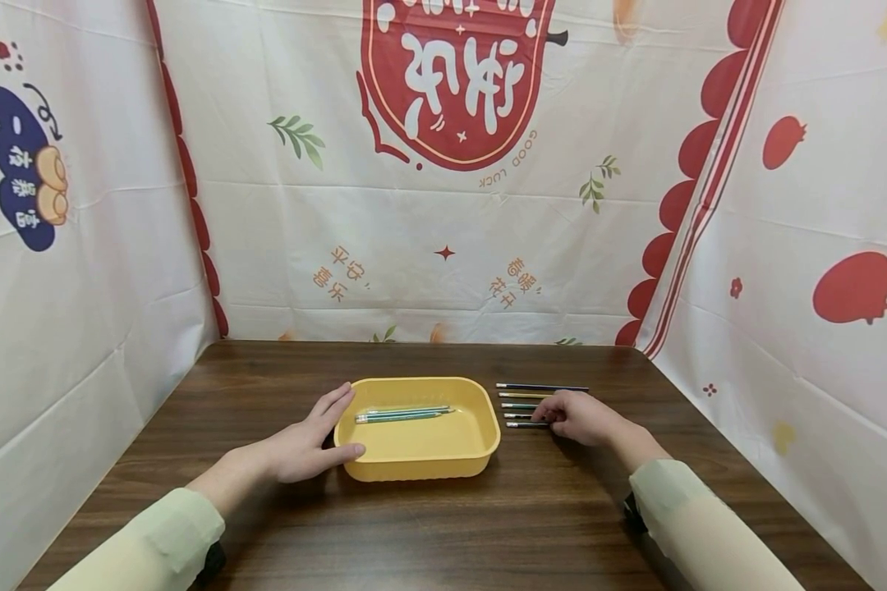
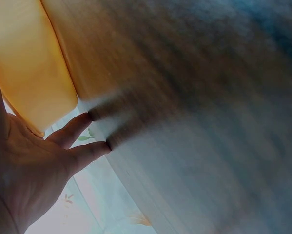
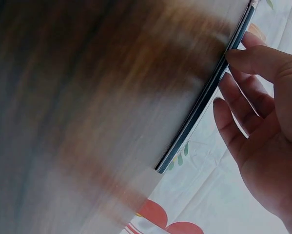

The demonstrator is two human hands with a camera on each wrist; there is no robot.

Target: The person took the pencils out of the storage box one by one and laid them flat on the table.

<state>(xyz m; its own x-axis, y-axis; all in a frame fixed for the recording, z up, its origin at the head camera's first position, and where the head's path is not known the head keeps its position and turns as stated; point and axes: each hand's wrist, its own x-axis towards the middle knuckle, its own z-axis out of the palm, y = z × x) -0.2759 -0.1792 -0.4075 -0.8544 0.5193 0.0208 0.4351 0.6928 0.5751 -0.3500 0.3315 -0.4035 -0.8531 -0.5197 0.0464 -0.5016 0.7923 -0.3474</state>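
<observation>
The left hand [image 1: 301, 448], fingers spread, touches the tray [image 1: 417, 469] at 9 o'clock. The right hand [image 1: 582, 419] pinches 1 dark pencil [image 3: 196, 107] with thumb and fingers, at the tray's 3 o'clock.

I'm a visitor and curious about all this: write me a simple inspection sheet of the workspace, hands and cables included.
Surface: dark brown wood-grain table.
Job's things: yellow rounded-rectangular tray holding slim green pencils; to its right, a row of five slender wooden-looking pencils, partly hidden by a hand.
Clutter: nothing seen.
Left hand: the bare left hand is spread at the tray's left rim.
Right hand: the bare right hand pinches the dark pencil nearest the person.
Cables: nothing seen.
Surroundings: white printed fabric with red scalloped trim, behind the table and on both sides.
</observation>
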